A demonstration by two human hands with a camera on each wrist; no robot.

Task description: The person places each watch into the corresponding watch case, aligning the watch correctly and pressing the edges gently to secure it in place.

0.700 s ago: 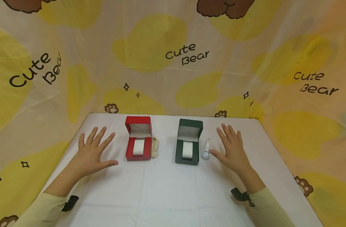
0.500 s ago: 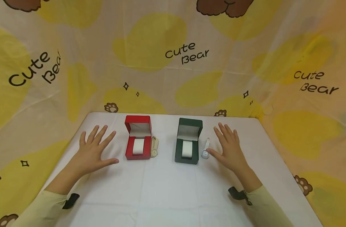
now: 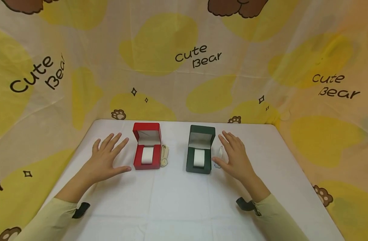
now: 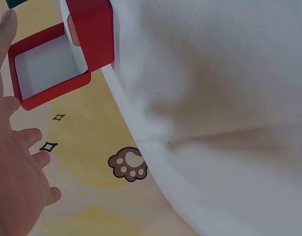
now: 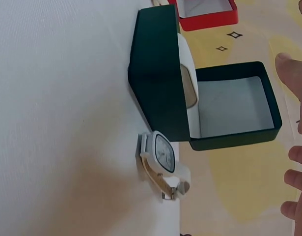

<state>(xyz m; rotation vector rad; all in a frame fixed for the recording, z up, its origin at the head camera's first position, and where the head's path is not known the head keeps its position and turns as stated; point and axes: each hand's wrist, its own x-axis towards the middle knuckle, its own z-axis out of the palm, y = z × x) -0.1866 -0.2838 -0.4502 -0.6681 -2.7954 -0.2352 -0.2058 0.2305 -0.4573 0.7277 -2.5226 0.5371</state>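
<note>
A red watch box [image 3: 147,147] stands with its lid raised and a white cushion inside. Against its right side lies a watch with a cream strap [image 3: 164,156]. To the right, a dark green watch box [image 3: 199,150] is likewise lid-up with a white cushion. Beside it rests a white-strapped watch [image 5: 163,160], partly covered by the right thumb in the head view. My left hand [image 3: 105,159], fingers spread, hovers left of the red box and touches nothing. My right hand [image 3: 236,157] hovers over the white watch with fingers spread, holding nothing.
White cloth covers the table [image 3: 172,207]. Behind and at both sides hangs a yellow-and-cream curtain [image 3: 160,47] with bear and paw prints. Black straps [image 3: 81,210] show at both sleeve cuffs.
Both hands have moved inward: the left slightly right toward the red box, the right leftward over the white watch. The boxes and watches stay put.
</note>
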